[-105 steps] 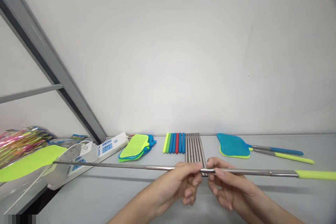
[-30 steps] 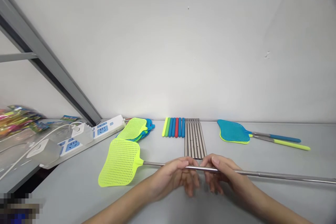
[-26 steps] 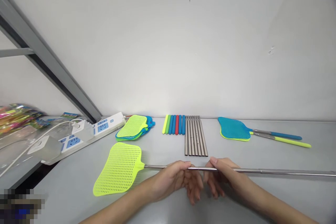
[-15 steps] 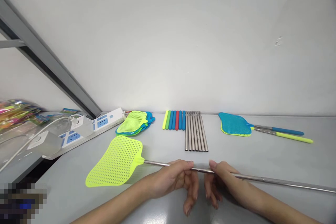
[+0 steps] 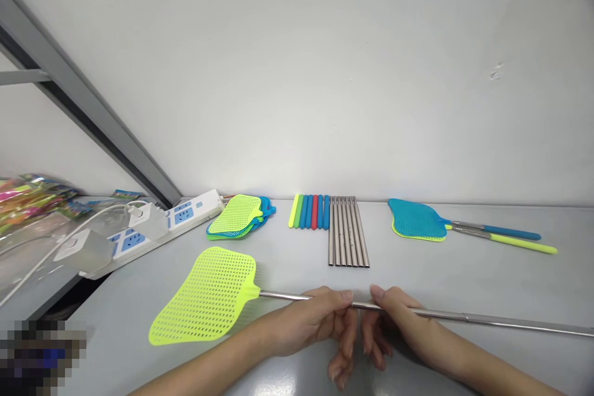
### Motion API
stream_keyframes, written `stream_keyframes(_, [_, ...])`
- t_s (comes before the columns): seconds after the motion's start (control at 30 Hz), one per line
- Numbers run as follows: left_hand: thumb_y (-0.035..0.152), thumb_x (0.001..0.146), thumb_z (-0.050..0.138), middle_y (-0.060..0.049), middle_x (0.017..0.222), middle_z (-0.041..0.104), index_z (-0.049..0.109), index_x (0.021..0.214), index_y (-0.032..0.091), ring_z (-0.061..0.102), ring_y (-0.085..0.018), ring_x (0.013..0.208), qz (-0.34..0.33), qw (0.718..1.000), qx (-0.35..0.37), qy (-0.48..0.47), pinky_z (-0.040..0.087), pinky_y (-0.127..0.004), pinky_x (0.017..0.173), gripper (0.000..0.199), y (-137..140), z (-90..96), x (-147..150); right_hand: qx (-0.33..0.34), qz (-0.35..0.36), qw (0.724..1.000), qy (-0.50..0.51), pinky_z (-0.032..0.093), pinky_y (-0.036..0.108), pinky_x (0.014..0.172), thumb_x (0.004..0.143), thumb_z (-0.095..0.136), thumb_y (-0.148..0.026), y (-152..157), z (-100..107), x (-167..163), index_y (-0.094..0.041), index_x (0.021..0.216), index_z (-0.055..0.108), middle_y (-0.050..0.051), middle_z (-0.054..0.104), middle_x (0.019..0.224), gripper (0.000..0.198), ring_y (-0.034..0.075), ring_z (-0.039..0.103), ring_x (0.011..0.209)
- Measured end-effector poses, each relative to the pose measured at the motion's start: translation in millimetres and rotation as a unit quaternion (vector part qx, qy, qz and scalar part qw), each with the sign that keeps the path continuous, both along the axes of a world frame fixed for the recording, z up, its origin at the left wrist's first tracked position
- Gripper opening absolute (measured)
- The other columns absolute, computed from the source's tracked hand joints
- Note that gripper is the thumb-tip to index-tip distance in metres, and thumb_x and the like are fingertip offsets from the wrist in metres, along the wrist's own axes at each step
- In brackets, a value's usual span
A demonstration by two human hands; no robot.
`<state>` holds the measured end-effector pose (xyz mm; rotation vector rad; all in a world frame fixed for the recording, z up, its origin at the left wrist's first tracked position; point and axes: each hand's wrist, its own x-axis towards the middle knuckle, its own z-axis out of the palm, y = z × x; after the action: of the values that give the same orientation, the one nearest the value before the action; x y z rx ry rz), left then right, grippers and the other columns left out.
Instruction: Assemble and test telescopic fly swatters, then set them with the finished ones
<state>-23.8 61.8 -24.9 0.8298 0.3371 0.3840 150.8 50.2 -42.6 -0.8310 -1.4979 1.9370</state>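
A fly swatter with a yellow-green perforated head (image 5: pixel 206 297) and a long, thin metal telescopic rod lies across both my hands. My left hand (image 5: pixel 320 322) pinches the rod between thumb and fingers, on the side toward the head. Close by on the right, my right hand (image 5: pixel 399 315) grips a thicker stretch of the same rod (image 5: pixel 445 315), thumb on top. The rod runs out of view at the right edge, so its far end is hidden. The lower fingers of both hands hang loosely curled.
Behind the hands lie several metal rods (image 5: pixel 348 232) and a row of coloured handle sleeves (image 5: pixel 314 211). Stacked swatter heads (image 5: pixel 236 216) sit beside a power strip (image 5: pixel 158 232). Two handled swatters (image 5: pixel 417 219) rest at right. Plastic-bagged items (image 5: pixel 34 204) are far left.
My left hand has slid slightly right along the rod, closer to my right hand. The swatter head has come a little nearer to me. My right hand is almost unmoved.
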Motion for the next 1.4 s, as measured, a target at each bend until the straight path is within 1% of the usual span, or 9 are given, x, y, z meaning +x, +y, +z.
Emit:
stream_keyframes(0.33, [0.037,0.085,0.026,0.0,0.034,0.041,0.06,0.057,0.01,0.053,-0.018,0.044,0.008,1.0,0.017,-0.018,0.041,-0.037,0.066,0.052,-4,-6.5,7,-0.028,-0.004,0.999,0.015,0.034,0.02,0.039,0.083,0.021,-0.054,-3,3,-5,-0.009,0.056,0.06,0.006,0.056,0.044,0.065,0.01,0.05,0.038])
stream_keyframes(0.5, [0.038,0.085,0.025,0.0,0.036,0.043,0.063,0.065,0.006,0.051,-0.016,0.043,0.031,0.999,0.043,0.011,0.04,-0.032,0.059,0.053,-2,-10.6,5,-0.024,0.003,1.0,0.016,0.035,0.021,0.041,0.084,0.02,-0.053,-1,3,-5,-0.009,0.056,0.06,0.005,0.055,0.044,0.065,0.011,0.05,0.04])
stream_keyframes(0.67, [0.04,0.081,0.036,0.0,0.034,0.043,0.055,0.048,0.012,0.048,-0.013,0.038,0.07,0.996,0.023,0.042,0.034,-0.026,0.048,0.048,2,-15.2,5,-0.017,-0.015,0.999,-0.025,0.033,0.021,0.041,0.084,0.02,-0.053,4,3,-3,-0.009,0.054,0.058,0.005,0.054,0.045,0.065,0.01,0.046,0.038])
stream_keyframes(0.87, [0.04,0.082,0.036,0.004,0.034,0.036,0.047,0.047,0.015,0.045,-0.012,0.039,0.222,0.973,0.017,0.067,0.034,-0.025,0.049,0.045,2,-11.0,3,-0.026,-0.086,0.995,-0.032,0.034,0.023,0.044,0.083,0.024,-0.05,10,0,0,-0.012,0.046,0.054,0.002,0.047,0.038,0.061,0.01,0.044,0.038])
stream_keyframes(0.93, [0.04,0.083,0.034,0.004,0.035,0.036,0.047,0.049,0.015,0.042,-0.011,0.039,0.331,0.941,0.005,0.065,0.032,-0.024,0.05,0.044,4,-9.5,2,-0.048,-0.117,0.992,-0.007,0.033,0.023,0.044,0.084,0.023,-0.048,13,0,2,-0.013,0.043,0.05,0.0,0.043,0.035,0.06,0.01,0.044,0.038])
stream_keyframes(1.0, [0.039,0.083,0.035,0.005,0.036,0.034,0.044,0.047,0.017,0.038,-0.01,0.039,0.453,0.89,-0.002,0.051,0.031,-0.023,0.049,0.042,7,-8.4,0,-0.086,-0.134,0.987,0.021,0.031,0.023,0.043,0.084,0.023,-0.047,16,0,4,-0.015,0.043,0.046,-0.001,0.04,0.033,0.057,0.011,0.044,0.038])
stream_keyframes(1.1, [0.039,0.082,0.034,0.004,0.037,0.032,0.039,0.044,0.018,0.035,-0.01,0.039,0.541,0.841,0.002,0.023,0.029,-0.024,0.047,0.043,11,-7.8,-2,-0.132,-0.124,0.982,0.052,0.029,0.023,0.041,0.084,0.026,-0.048,19,1,6,-0.015,0.044,0.044,-0.002,0.039,0.035,0.054,0.011,0.045,0.038])
stream_keyframes(1.2, [0.035,0.083,0.032,0.003,0.041,0.037,0.042,0.046,0.017,0.037,-0.011,0.041,0.532,0.846,0.017,0.029,0.03,-0.025,0.049,0.042,13,-7.2,-4,-0.14,-0.111,0.981,0.072,0.03,0.022,0.041,0.084,0.028,-0.044,20,0,6,-0.015,0.045,0.043,-0.002,0.039,0.037,0.051,0.011,0.046,0.04])
stream_keyframes(1.4, [0.031,0.085,0.025,-0.001,0.047,0.046,0.053,0.059,0.014,0.043,-0.013,0.048,0.414,0.907,0.029,0.068,0.034,-0.026,0.052,0.042,17,-4.3,-11,-0.108,-0.073,0.988,0.079,0.03,0.023,0.041,0.084,0.027,-0.047,19,-4,8,-0.015,0.044,0.042,0.0,0.042,0.04,0.054,0.011,0.047,0.041])
